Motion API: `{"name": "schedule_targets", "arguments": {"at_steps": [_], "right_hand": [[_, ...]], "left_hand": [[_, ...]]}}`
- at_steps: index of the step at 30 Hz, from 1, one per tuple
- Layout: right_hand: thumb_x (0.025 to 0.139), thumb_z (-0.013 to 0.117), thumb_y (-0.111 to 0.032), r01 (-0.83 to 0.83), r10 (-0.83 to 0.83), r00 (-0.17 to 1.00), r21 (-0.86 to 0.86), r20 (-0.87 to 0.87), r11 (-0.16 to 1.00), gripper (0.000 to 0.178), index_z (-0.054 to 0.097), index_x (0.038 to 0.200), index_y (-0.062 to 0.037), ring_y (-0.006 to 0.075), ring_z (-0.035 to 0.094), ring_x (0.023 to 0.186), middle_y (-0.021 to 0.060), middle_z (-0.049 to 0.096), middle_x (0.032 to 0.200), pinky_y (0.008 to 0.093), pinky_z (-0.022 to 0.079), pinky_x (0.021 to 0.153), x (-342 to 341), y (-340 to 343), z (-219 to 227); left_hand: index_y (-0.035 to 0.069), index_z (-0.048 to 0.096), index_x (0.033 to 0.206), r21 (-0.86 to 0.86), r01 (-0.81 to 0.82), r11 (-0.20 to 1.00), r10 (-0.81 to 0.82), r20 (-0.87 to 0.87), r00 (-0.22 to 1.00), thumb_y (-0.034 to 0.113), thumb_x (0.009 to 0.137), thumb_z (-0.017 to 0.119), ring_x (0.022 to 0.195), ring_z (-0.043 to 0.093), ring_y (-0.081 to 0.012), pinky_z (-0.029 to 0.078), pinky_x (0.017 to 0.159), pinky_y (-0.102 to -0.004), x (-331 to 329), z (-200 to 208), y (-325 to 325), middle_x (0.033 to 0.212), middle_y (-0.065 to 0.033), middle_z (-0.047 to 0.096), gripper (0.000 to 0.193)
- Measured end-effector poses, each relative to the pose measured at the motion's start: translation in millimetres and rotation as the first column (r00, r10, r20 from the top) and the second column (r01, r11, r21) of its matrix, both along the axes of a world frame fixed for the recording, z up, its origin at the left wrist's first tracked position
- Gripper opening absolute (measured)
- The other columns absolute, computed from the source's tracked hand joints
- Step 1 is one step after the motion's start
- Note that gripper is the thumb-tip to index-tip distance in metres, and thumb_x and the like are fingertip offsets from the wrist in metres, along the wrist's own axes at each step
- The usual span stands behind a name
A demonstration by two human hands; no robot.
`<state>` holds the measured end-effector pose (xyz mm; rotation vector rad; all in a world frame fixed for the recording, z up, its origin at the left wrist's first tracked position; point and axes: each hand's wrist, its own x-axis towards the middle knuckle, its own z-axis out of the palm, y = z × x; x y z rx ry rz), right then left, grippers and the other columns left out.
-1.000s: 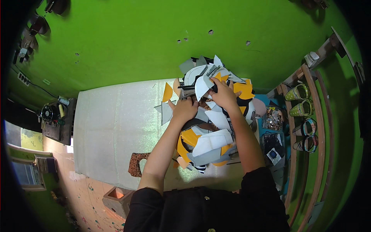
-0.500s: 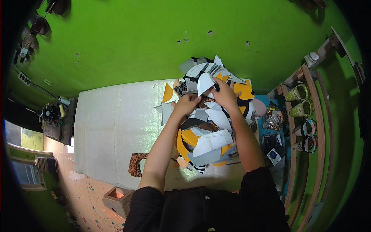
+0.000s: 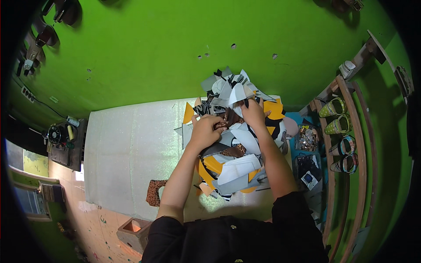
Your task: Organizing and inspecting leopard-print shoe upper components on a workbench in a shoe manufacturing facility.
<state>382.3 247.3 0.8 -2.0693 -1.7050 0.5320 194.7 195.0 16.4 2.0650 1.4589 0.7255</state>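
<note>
A heap of cut sheet-material scraps (image 3: 239,168) in white, grey, yellow, black and animal prints lies on the table. My right hand (image 3: 254,114) is closed on a white curved scrap (image 3: 237,94) at the far side of the heap. Its fingers partly hide other dark and white pieces beside it. My left hand (image 3: 206,131) is in the heap, its fingers curled on a glossy brown scrap (image 3: 221,125). Just past it lies a zebra-print piece (image 3: 202,108), close to a yellow pointed piece (image 3: 188,113). A leopard-print piece (image 3: 233,151) shows between white scraps.
The pale, shiny table covering (image 3: 131,144) stretches left. A leopard-print piece (image 3: 154,193) lies by its near edge. On the right are a tub of shiny bits (image 3: 308,137), a tub of dark pieces (image 3: 308,164) and a wooden rack (image 3: 366,175) with sandals (image 3: 337,124). A green wall stands behind.
My left hand has moved slightly nearer and left, and now curls on a brown scrap. My right hand still holds the white curved scrap, slightly lower in view. The whole view has shifted a little.
</note>
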Motion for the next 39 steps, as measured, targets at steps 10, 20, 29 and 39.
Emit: {"name": "schedule_targets", "arguments": {"at_steps": [10,20,29,39], "right_hand": [[0.088,0.051,-0.037,-0.013,0.012,1.0,0.026,0.024,1.0,0.04,0.056,0.121,-0.0148,0.0386,0.021,0.136,0.0099,0.044,0.137,0.0778,0.005,0.095,1,-1,-9],[0.085,0.053,-0.035,-0.013,0.009,0.999,0.075,0.05,0.997,0.043,0.056,0.124,-0.0167,0.0389,0.022,0.136,0.01,0.044,0.138,0.0784,0.005,0.094,2,-2,-12],[0.085,0.053,-0.035,-0.015,0.01,0.998,0.09,0.055,0.996,0.044,0.055,0.125,-0.0173,0.0377,0.022,0.136,0.0089,0.045,0.138,0.0785,0.004,0.094,-3,-3,-13],[0.086,0.053,-0.042,-0.01,0.006,0.998,0.08,0.055,0.997,0.045,0.057,0.123,-0.0165,0.0372,0.023,0.136,0.0088,0.046,0.136,0.0775,0.004,0.095,-4,-4,-12]], "left_hand": [[0.008,0.065,0.11,-0.474,-0.107,0.874,-0.012,-0.242,0.97,0.078,0.063,0.051,0.092,0.065,-0.0316,0.038,0.092,-0.0475,33,2,30,0.085,-0.0159,0.069,0.085],[-0.004,0.047,0.128,-0.427,-0.223,0.876,0.148,-0.203,0.968,0.079,0.057,0.057,0.127,0.038,-0.0373,0.009,0.105,-0.0568,39,-39,28,0.129,-0.0282,0.045,0.109],[-0.007,0.056,0.116,-0.425,-0.257,0.868,0.184,-0.206,0.961,0.077,0.043,0.069,0.122,0.044,-0.0388,0.017,0.101,-0.0606,31,-41,44,0.122,-0.0288,0.052,0.112],[0.005,0.066,0.099,-0.06,-0.323,0.945,0.29,-0.308,0.906,0.062,0.07,0.065,0.105,0.051,-0.0306,0.025,0.095,-0.0517,39,-23,12,0.105,-0.0154,0.061,0.064]]}}
